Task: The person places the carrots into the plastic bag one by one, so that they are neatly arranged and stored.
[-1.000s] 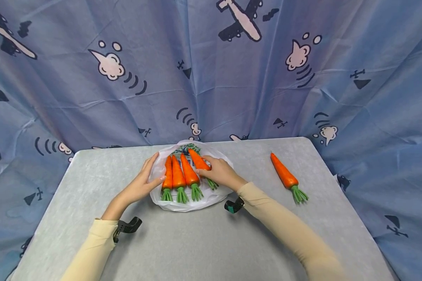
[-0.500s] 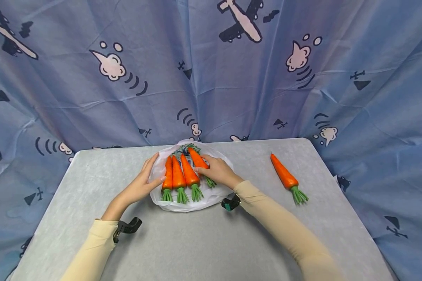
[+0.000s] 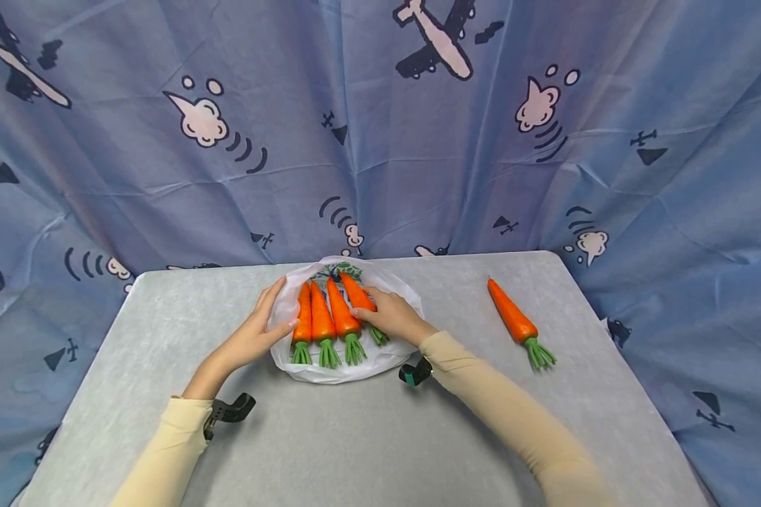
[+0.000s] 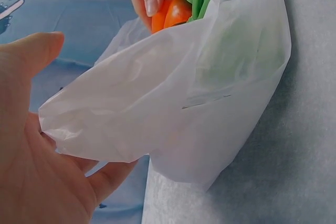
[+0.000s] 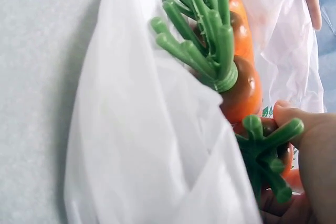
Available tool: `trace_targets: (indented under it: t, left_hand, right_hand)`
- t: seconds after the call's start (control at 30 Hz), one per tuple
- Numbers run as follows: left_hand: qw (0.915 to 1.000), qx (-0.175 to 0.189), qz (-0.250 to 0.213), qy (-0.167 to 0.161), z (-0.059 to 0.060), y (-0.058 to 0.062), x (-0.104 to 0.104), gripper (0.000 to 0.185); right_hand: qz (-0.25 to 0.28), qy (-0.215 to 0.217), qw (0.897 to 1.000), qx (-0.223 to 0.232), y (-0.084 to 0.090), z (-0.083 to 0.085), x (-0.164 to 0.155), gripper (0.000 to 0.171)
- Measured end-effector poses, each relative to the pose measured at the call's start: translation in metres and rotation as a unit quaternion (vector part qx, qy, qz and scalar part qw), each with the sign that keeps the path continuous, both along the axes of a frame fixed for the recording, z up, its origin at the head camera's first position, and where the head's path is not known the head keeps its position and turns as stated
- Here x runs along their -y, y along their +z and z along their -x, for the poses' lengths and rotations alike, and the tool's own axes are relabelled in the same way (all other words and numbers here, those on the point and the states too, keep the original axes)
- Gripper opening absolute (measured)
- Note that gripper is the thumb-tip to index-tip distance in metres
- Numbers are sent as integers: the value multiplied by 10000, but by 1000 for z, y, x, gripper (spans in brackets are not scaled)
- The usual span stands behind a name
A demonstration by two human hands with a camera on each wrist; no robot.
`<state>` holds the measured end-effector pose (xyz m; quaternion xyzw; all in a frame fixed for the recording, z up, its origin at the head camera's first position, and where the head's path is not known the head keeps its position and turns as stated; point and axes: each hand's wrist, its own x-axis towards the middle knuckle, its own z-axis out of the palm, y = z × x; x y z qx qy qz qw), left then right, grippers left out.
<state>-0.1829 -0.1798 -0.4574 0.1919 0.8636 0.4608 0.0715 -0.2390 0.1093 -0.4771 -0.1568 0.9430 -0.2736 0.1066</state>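
Observation:
An opened white plastic bag with a green print lies on the table, several orange carrots side by side in it. My right hand grips the rightmost carrot, thumb on its left side and fingers on the far side; its green stalks point towards the right wrist camera. To the left of it, the other carrots lie with tips pointing away. My left hand rests at the bag's left side with thumb spread and fingers extended behind the plastic. Its thumb tip overlaps the leftmost carrot in the head view.
A single carrot lies on the grey table to the right of the bag. A blue curtain with plane prints hangs behind the table's back edge. Each wrist wears a black camera mount.
My right hand has shifted slightly left with the carrot it grips, bringing it closer to the carrots beside it. The left hand stays in place at the bag.

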Motion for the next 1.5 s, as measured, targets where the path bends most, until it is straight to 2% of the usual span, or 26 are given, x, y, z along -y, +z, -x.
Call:
trace_targets:
  t: [0.5, 0.9, 1.5]
  left_hand:
    - [10000, 39, 6, 48, -2, 0, -1, 87]
    - [9998, -159, 68, 8, -1, -3, -3, 85]
    - [9999, -114, 48, 3, -1, -2, -4, 86]
  right_hand:
    - [-218, 34, 9997, 53, -6, -8, 0, 71]
    - [-232, 141, 9996, -22, -8, -13, 0, 67]
    - [-169, 159, 9997, -67, -10, -15, 2, 70]
